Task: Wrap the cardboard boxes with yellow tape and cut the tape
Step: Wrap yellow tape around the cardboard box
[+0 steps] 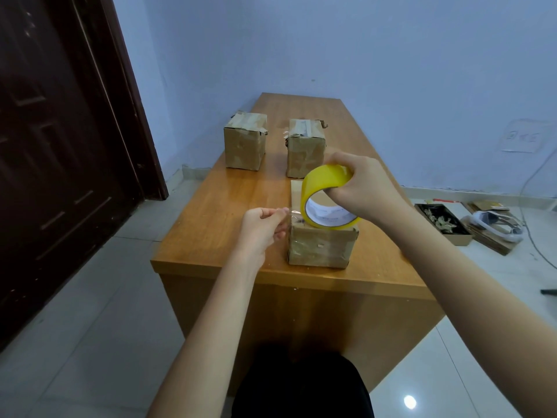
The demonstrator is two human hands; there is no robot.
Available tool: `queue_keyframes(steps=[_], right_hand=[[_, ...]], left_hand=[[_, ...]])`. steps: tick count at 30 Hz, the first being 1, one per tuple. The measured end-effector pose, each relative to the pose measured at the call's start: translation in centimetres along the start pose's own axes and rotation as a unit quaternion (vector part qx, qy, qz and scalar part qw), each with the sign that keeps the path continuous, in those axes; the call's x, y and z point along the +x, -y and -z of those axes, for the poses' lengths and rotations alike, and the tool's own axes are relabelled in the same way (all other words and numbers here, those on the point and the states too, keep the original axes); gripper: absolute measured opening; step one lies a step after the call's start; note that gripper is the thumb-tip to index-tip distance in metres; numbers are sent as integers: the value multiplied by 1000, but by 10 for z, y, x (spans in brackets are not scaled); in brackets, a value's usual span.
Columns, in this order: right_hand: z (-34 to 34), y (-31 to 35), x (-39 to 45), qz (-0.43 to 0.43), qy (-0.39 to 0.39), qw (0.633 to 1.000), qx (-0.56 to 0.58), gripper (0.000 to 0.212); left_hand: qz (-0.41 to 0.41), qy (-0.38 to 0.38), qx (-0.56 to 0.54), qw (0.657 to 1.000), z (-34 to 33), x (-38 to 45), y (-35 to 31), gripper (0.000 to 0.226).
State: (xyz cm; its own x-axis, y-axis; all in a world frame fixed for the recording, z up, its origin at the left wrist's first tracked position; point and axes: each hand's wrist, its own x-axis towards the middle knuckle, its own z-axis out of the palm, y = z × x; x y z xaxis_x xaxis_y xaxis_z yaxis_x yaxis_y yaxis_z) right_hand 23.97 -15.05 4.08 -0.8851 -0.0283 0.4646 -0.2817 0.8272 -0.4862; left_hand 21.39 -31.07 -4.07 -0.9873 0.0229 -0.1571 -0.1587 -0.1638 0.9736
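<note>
your right hand (366, 188) has its grip curled round the yellow tape roll (327, 196), held on edge above the nearest cardboard box (321, 244) at the bench's (217, 236) near end. your left hand (262, 229) pinches the pulled tape end (291, 212) at that box's top left edge. two more boxes (245, 144) stand side by side farther back on the bench.

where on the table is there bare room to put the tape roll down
Bare wood lies left of the near box, up to the table's left edge, and in the far end beyond the two far boxes. It is crowded around the near box, where both hands work.
</note>
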Motion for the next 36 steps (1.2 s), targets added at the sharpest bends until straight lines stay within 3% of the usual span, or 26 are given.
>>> queue_keyframes(steps=[6,13,20,33,36], right_hand=[[-1,-2,5,-11,28,999,-12,26],[-2,-4,7,-11,34,999,-27,25],[-5,-6,8,-8,28,999,-42,26],[-6,-4,8,4,22,997,-71,28],[-6,-4,8,5,22,997,-74,28]], left_hand=[[10,-7,15,1000,-3,-2,5,10],[-20,4,128,992,-1,-1,5,29],[-51,-1,239,970,-3,2,5,34],[-75,7,253,965,-1,-13,12,42],[-50,15,272,961,2,-15,16,40]])
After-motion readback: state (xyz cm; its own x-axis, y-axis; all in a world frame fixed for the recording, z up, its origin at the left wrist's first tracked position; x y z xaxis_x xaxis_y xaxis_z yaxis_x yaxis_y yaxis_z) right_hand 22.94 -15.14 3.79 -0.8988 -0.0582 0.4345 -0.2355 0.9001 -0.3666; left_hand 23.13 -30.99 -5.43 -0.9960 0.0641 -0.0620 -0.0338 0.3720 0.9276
